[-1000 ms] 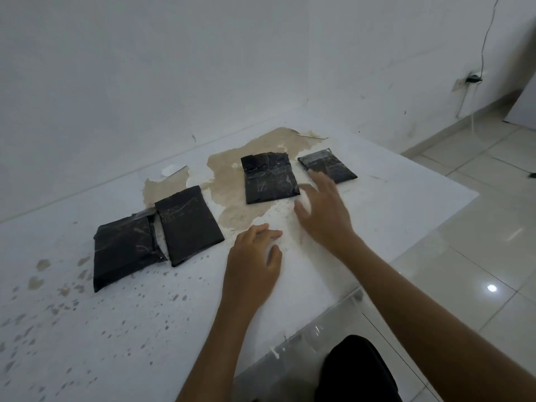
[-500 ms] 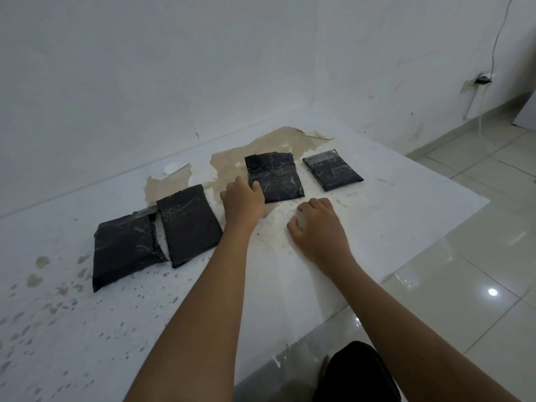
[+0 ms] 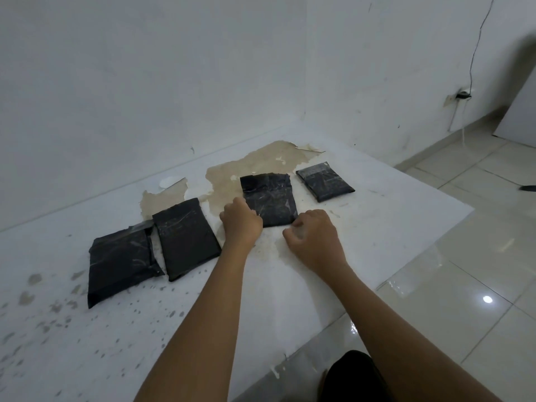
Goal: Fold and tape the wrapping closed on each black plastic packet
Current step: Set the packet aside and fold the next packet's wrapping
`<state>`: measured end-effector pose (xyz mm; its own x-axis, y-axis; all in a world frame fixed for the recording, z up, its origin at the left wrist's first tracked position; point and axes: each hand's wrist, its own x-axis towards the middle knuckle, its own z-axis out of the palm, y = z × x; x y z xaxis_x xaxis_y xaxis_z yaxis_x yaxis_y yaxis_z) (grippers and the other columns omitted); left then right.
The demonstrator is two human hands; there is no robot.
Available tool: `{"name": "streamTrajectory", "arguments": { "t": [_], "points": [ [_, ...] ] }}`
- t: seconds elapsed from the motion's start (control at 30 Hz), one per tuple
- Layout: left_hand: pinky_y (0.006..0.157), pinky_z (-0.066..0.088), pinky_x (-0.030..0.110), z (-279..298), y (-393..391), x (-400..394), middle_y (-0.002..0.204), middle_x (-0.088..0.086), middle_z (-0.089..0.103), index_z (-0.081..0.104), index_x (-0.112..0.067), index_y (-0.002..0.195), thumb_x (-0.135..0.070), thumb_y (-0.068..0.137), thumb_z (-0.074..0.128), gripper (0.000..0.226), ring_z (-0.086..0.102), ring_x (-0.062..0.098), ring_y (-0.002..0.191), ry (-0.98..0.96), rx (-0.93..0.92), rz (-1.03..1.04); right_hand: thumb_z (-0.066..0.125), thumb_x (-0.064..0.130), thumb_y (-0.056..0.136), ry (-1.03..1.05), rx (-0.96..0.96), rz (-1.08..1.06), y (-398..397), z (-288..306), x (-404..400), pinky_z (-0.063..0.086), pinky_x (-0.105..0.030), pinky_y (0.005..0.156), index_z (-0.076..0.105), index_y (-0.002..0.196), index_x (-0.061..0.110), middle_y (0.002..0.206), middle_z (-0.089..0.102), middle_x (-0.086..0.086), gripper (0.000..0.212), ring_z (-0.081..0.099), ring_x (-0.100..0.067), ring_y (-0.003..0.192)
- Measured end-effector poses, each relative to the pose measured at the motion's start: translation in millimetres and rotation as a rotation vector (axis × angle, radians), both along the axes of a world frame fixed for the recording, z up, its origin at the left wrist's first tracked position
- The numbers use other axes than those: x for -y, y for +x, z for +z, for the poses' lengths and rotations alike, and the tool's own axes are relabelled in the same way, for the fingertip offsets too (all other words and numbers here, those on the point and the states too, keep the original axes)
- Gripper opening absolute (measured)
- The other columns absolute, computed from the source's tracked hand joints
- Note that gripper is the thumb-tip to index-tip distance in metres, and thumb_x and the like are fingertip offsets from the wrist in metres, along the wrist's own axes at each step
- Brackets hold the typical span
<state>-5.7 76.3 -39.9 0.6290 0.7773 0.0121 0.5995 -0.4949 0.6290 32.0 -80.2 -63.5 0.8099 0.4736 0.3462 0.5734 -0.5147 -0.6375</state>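
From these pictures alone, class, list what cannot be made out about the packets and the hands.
- Left hand: head view; its fingertips are hidden by its own knuckles, so grip on the third packet is unclear.
- Right hand: curled fingers hide any tape.
- Farthest packet: too small to judge its seal.

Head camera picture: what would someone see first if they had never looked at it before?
Four black packets lie in a row on a white table, and both hands reach for the third packet. The left hand touches its near left corner, the right hand curls at its near right corner. A big brown patch shows where the tabletop has peeled.
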Motion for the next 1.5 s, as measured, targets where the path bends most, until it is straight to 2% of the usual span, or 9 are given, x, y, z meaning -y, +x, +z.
{"name": "streamTrajectory", "arguments": {
  "t": [0.13, 0.27, 0.33, 0.43, 0.63, 0.83, 1.0, 1.23, 1.5],
  "points": [
    [0.087, 0.049, 0.030, -0.1, -13.7, 4.0, 0.141, 0.006, 0.057, 0.040, -0.009, 0.146, -0.008, 0.097, 0.063, 0.054, 0.059, 0.027, 0.122, -0.186, 0.140, 0.013, 0.072, 0.029, 0.087, 0.162, -0.273, -0.042, 2.6, 11.6, 8.7, 0.035, -0.017, 0.059, 0.060, 0.065, 0.017, 0.063, 0.059, 0.006, 0.028, 0.051, -0.005, 0.062],
    [0.090, 0.057, 0.031, 4.5, -38.8, 9.3, 0.129, -0.003, 0.069, 0.057, -0.021, 0.141, 0.005, 0.089, 0.059, 0.058, 0.066, 0.017, 0.115, -0.611, 0.417, -0.050, 0.071, 0.043, 0.090, 0.394, -0.580, -0.036, -3.3, 27.6, 15.9, 0.040, -0.018, 0.059, 0.056, 0.102, 0.017, 0.066, 0.053, 0.003, 0.032, 0.049, -0.006, 0.060],
    [0.096, 0.057, 0.036, 9.7, -60.9, 18.6, 0.121, 0.002, 0.073, 0.064, -0.021, 0.132, 0.011, 0.089, 0.057, 0.054, 0.068, 0.019, 0.115, -0.752, 0.496, -0.094, 0.070, 0.046, 0.090, 0.428, -0.676, 0.052, -8.3, 36.9, 21.8, 0.048, -0.020, 0.061, 0.051, 0.119, 0.024, 0.068, 0.059, -0.006, 0.041, 0.058, -0.009, 0.064],
    [0.089, 0.059, 0.040, 15.4, -97.0, 36.9, 0.116, 0.009, 0.074, 0.068, -0.015, 0.122, 0.005, 0.093, 0.059, 0.035, 0.071, 0.025, 0.107, -0.925, 0.579, -0.110, 0.062, 0.041, 0.097, 0.439, -0.772, 0.219, -22.2, 42.5, 25.8, 0.060, -0.038, 0.082, 0.061, 0.116, 0.024, 0.095, 0.076, -0.004, 0.026, 0.074, -0.023, 0.092],
    [0.080, 0.061, 0.036, 4.9, -138.1, 46.9, 0.104, -0.002, 0.078, 0.074, -0.026, 0.112, -0.035, 0.093, 0.073, 0.021, 0.075, 0.017, 0.096, -0.800, 0.668, 0.147, 0.064, 0.015, 0.097, 0.446, -1.066, 0.445, -59.5, 41.6, 18.7, 0.061, -0.040, 0.083, 0.065, 0.118, 0.022, 0.104, 0.076, -0.010, 0.023, 0.074, -0.026, 0.096],
    [0.090, 0.060, 0.039, -3.6, -144.1, 53.1, 0.113, 0.000, 0.074, 0.068, -0.022, 0.122, -0.039, 0.098, 0.066, 0.029, 0.071, 0.020, 0.104, -0.793, 0.686, 0.221, 0.062, 0.031, 0.099, 0.478, -0.973, 0.378, -78.4, 28.2, 10.7, 0.061, -0.037, 0.084, 0.068, 0.109, 0.019, 0.101, 0.077, -0.007, 0.017, 0.074, -0.021, 0.095],
    [0.092, 0.060, 0.044, -4.4, -142.5, 48.6, 0.101, -0.001, 0.079, 0.076, -0.018, 0.107, -0.045, 0.093, 0.070, 0.031, 0.074, 0.020, 0.098, -0.875, 0.702, 0.299, 0.062, 0.026, 0.098, 0.430, -1.045, 0.282, -75.4, 19.3, 6.4, 0.058, -0.048, 0.092, 0.069, 0.098, 0.010, 0.099, 0.076, -0.013, 0.017, 0.072, -0.031, 0.098],
    [0.097, 0.058, 0.042, -6.0, -140.5, 52.2, 0.108, -0.003, 0.079, 0.077, -0.020, 0.113, -0.050, 0.091, 0.072, 0.038, 0.073, 0.017, 0.104, -0.841, 0.721, 0.282, 0.059, 0.040, 0.099, 0.521, -0.943, 0.200, -86.5, 20.7, -2.3, 0.060, -0.041, 0.087, 0.074, 0.105, 0.022, 0.098, 0.077, -0.001, 0.024, 0.074, -0.019, 0.093],
    [0.097, 0.058, 0.043, -2.8, -143.2, 50.8, 0.109, -0.001, 0.079, 0.079, -0.020, 0.112, -0.044, 0.091, 0.074, 0.033, 0.073, 0.020, 0.106, -0.947, 0.775, 0.309, 0.054, 0.042, 0.101, 0.557, -0.991, 0.137, -88.1, 22.9, 2.6, 0.057, -0.053, 0.093, 0.070, 0.103, -0.002, 0.105, 0.072, -0.024, 0.046, 0.070, -0.037, 0.101]
  ]
}}
